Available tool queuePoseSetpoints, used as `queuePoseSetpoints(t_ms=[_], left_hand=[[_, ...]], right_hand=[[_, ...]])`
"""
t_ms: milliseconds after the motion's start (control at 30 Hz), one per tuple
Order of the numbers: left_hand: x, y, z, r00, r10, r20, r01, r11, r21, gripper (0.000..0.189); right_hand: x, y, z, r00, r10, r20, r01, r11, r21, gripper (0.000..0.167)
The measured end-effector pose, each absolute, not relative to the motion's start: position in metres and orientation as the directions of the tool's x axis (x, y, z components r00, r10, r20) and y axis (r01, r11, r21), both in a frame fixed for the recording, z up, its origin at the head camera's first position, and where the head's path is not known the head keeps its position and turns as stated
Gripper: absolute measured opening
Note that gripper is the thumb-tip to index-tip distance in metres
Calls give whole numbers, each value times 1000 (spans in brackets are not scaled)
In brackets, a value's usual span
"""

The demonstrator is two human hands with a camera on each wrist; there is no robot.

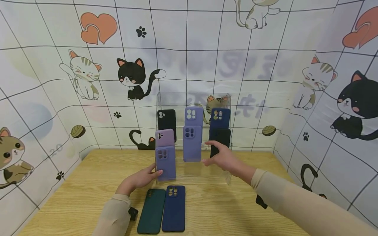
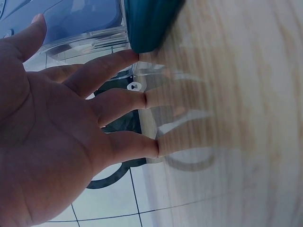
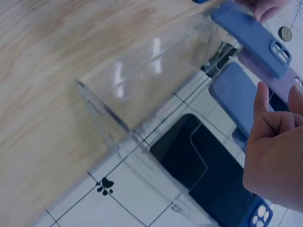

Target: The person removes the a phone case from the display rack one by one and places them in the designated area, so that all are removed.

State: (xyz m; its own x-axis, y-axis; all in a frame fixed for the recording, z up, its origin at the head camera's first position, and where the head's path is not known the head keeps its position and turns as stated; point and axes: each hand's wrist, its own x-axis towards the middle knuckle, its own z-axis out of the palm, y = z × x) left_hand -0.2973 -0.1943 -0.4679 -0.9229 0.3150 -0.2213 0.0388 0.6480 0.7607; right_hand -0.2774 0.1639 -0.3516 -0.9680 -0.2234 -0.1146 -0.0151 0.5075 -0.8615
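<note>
A clear acrylic display stand (image 1: 203,173) on the wooden table holds several phone cases in tiers. My left hand (image 1: 140,180) is at its lower left corner, thumb over the edge of the front lavender-blue case (image 1: 166,167). In the left wrist view the other fingers (image 2: 123,101) are spread and reach down to the tabletop. Between the middle lavender case (image 1: 192,144) and the black case (image 1: 221,139), my right hand (image 1: 224,158) hovers before the stand. Its thumb and forefinger are apart, with nothing between them.
A dark green case (image 1: 151,211) and a navy case (image 1: 173,209) lie side by side before the stand. Upper tiers hold a black case (image 1: 166,119), a pink-purple case (image 1: 164,137) and a blue case (image 1: 220,118). A cat-patterned cloth (image 1: 189,65) surrounds the table (image 1: 103,170).
</note>
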Motion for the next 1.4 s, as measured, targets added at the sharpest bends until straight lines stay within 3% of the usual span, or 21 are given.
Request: queuePoseSetpoints(t_ms=[400,733,1400], left_hand=[[-297,-194,-467,-924,315,-217,47,656,753,91],[-297,-194,-468,-924,321,-209,55,652,756,89],[-296,-195,-466,-920,322,-223,37,639,769,89]], right_hand=[[-283,173,-339,-960,-260,-100,-35,470,-882,82],[-295,140,-344,-963,-269,-24,-135,555,-821,84],[-303,72,-386,-907,-414,75,-320,563,-762,91]])
